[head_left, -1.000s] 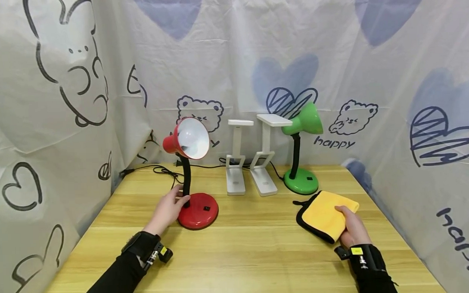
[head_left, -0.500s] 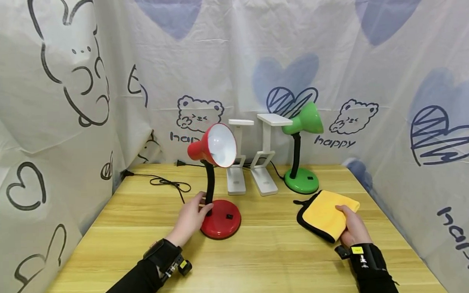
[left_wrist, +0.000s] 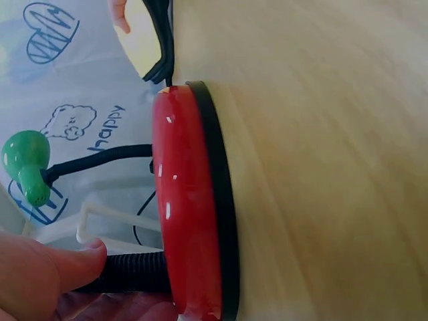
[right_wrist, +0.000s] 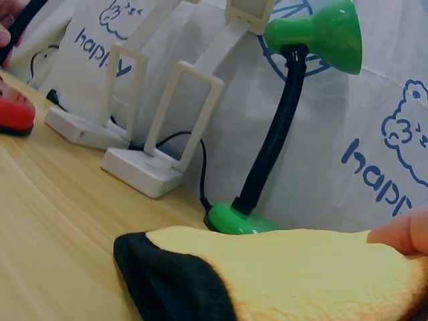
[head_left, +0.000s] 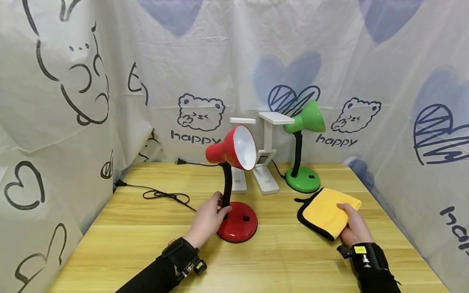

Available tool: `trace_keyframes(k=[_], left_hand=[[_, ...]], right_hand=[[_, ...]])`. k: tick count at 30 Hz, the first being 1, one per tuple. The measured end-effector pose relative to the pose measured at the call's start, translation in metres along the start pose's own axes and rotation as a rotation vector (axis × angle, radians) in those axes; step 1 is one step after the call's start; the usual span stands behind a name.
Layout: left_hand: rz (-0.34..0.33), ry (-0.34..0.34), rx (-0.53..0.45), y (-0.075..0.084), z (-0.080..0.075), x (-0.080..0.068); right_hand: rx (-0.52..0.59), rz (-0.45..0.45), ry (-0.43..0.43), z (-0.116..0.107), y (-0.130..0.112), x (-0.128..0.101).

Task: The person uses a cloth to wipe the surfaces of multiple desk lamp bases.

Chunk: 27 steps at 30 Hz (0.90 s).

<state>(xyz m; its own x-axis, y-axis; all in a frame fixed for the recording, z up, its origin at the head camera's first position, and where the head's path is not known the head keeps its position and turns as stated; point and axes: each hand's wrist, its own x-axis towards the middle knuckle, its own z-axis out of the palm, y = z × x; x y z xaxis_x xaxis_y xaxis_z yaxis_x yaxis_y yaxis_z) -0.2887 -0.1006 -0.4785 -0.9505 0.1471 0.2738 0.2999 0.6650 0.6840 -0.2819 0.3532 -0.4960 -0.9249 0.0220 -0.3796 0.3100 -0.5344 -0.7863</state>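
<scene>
Nearest, at five o'clock on the wooden table (head_left: 262, 266), the right hand (head_left: 351, 228) lies on the folded yellow cloth (head_left: 326, 212) with fingers together and nearly straight, pressing rather than pinching. At the table's centre the left hand (head_left: 207, 218) curls thumb and fingers round the black neck of the red lamp (head_left: 235, 181), just above its round base; the neck stands upright and the shade opens toward two o'clock. Only the left wrist view shows the thumb against the neck and the base's black rim flat on the wood, while the right wrist view alone shows the cloth's black edging close up, with the two white folding lamps (right_wrist: 167, 127) and green lamp (right_wrist: 294, 100) farthest back at twelve o'clock.
</scene>
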Motion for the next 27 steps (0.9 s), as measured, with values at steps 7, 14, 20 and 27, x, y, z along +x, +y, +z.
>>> trace_keyframes(k=[7,14,20,27], left_hand=[[-0.006,-0.067,-0.025,-0.006,-0.009,0.006],[0.049,-0.112,-0.097,-0.01,-0.022,0.014],[0.114,-0.074,-0.026,-0.011,-0.019,0.016],[0.162,-0.056,0.079,-0.012,-0.018,0.016]], right_hand=[[-0.076,-0.151,-0.067,0.035,0.007,-0.007],[-0.525,-0.43,0.013,0.111,0.03,-0.015],[-0.932,-0.612,-0.095,0.171,0.067,-0.016],[-1.64,-0.687,-0.486,0.21,0.121,-0.025]])
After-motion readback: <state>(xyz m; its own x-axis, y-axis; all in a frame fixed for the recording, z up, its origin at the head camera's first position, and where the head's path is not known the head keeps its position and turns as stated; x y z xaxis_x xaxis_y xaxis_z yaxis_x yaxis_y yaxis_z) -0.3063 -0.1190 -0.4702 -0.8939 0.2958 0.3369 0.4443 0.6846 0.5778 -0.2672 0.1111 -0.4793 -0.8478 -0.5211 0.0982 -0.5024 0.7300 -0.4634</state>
